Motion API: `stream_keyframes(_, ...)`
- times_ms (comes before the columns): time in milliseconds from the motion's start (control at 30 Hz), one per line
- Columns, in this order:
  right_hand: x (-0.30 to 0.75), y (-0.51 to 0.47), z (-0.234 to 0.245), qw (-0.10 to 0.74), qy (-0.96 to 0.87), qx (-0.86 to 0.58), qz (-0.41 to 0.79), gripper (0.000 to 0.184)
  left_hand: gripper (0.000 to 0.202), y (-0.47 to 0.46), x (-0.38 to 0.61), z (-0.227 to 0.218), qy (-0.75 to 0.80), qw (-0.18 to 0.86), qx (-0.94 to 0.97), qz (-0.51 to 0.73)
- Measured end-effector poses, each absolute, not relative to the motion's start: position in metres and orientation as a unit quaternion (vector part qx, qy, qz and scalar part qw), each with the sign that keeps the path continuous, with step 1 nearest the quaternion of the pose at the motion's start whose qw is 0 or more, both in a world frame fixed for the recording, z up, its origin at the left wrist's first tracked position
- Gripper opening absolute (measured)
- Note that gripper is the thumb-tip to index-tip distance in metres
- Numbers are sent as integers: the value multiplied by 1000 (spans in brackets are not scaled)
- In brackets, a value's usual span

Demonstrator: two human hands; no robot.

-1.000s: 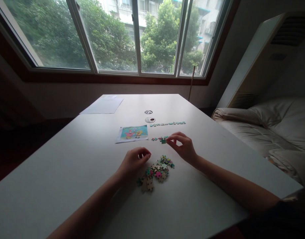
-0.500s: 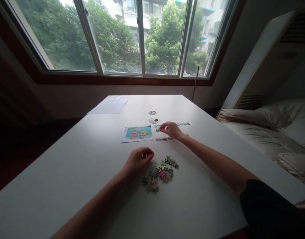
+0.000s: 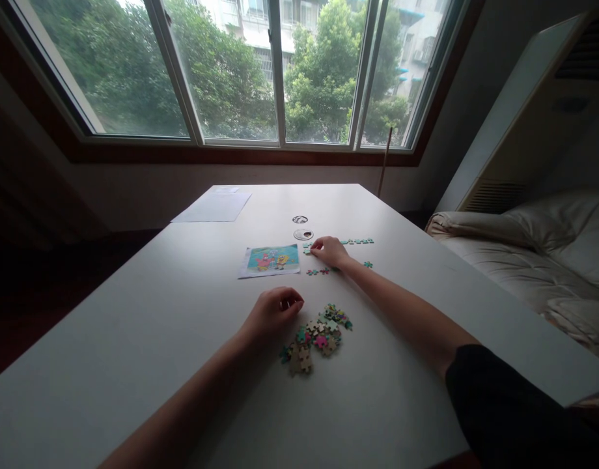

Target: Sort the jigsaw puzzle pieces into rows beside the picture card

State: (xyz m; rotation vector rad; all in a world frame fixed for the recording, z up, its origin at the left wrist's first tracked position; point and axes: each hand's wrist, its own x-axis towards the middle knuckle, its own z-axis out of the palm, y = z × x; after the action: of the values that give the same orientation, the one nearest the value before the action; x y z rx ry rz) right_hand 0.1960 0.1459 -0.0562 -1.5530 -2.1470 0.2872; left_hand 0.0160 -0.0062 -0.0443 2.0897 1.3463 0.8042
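Observation:
My right hand [image 3: 329, 251] reaches to the far side of the table, its fingertips pinched on a small green puzzle piece [image 3: 308, 252]. That piece lies just below the left end of a row of pale green puzzle pieces [image 3: 358, 241], partly hidden by the hand. Nearer me, a second row of pink and green pieces [image 3: 319, 271] runs under my wrist. My left hand [image 3: 275, 309] rests on the table with fingers curled closed and nothing visible in them. Beside it lies a heap of loose puzzle pieces [image 3: 323, 332], some with their brown backs up.
A cartoon picture sheet [image 3: 273, 259] lies left of the rows. Behind it are two round table inserts [image 3: 303, 234]. Paper sheets [image 3: 214, 207] lie at the far left of the white table [image 3: 157, 312]. A sofa [image 3: 524, 254] stands to the right, below a window's right side.
My right hand has shifted slightly away from me and left, bringing the green piece up close to the far row's left end. My left hand stays where it was.

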Motion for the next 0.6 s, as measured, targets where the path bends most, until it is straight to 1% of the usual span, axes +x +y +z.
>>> stream_keyframes(600, 194, 144, -49, 211, -774, -588, 105, 15, 17, -5, 15, -46, 494, 257, 776, 297)
